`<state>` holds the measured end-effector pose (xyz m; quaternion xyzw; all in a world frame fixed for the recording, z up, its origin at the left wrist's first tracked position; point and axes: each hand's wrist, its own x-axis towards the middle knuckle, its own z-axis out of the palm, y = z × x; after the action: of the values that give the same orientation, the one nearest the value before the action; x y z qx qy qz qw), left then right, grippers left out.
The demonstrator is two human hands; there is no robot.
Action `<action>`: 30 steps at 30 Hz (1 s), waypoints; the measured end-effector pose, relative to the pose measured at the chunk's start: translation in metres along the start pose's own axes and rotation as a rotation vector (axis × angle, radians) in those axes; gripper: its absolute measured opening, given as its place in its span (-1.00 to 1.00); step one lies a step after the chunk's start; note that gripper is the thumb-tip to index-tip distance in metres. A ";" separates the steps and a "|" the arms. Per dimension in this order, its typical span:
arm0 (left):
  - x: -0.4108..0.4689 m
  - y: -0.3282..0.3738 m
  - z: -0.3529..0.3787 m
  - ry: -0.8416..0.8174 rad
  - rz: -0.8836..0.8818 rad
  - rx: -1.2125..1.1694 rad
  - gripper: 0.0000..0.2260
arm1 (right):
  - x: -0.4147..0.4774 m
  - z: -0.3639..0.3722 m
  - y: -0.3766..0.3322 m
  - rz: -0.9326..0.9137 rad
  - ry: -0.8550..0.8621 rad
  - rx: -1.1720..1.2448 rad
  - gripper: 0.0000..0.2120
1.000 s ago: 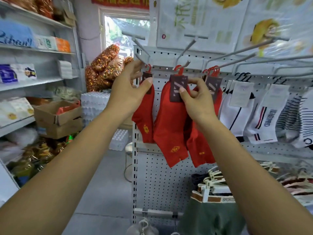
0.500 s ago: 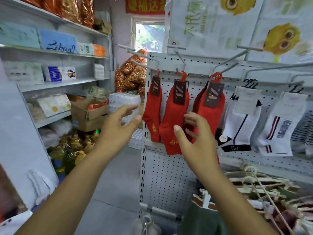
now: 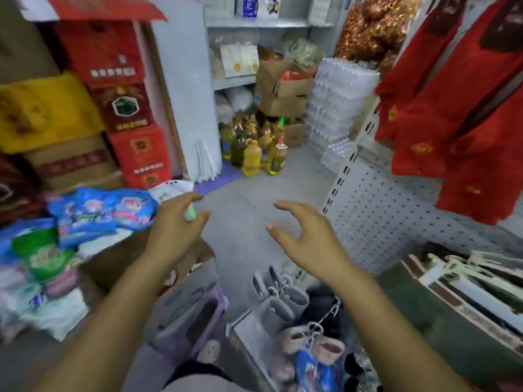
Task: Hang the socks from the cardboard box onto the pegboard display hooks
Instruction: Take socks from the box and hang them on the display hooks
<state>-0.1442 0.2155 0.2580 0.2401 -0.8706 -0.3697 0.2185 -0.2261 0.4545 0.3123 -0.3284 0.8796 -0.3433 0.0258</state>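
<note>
Left hand [image 3: 173, 230]: grip open, fingers loosely spread, nothing held.
Right hand [image 3: 311, 239]: grip open, nothing held.
Red socks [image 3: 441, 117]: hung against pegboard [image 3: 382, 216], upper right.
Cardboard box [image 3: 285, 83]: red contents noted; well apart from both hands.
Handling: judged light, soft, floppy; best taken at the dark header card [image 3: 502, 32].

nothing legible: printed labels on the red cartons [image 3: 124, 108] far left and gold marks on the hanging red socks [image 3: 441, 114] right are too blurred.

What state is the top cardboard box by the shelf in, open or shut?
Open: the top cardboard box has flaps up, red goods showing inside.
</note>
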 end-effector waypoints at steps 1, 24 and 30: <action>-0.015 -0.021 -0.007 0.009 -0.060 0.056 -0.74 | -0.002 0.018 0.000 -0.014 -0.056 0.006 -0.57; -0.094 -0.299 -0.011 -0.070 -0.955 0.181 -0.54 | 0.107 0.346 0.000 0.180 -0.773 -0.037 -0.72; -0.066 -0.357 0.009 0.051 -1.072 -0.027 -0.50 | 0.155 0.440 0.020 0.478 -0.861 -0.016 -0.77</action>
<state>-0.0055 0.0398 -0.0283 0.6570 -0.6156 -0.4345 0.0234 -0.2395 0.1142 -0.0080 -0.2295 0.8424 -0.1538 0.4627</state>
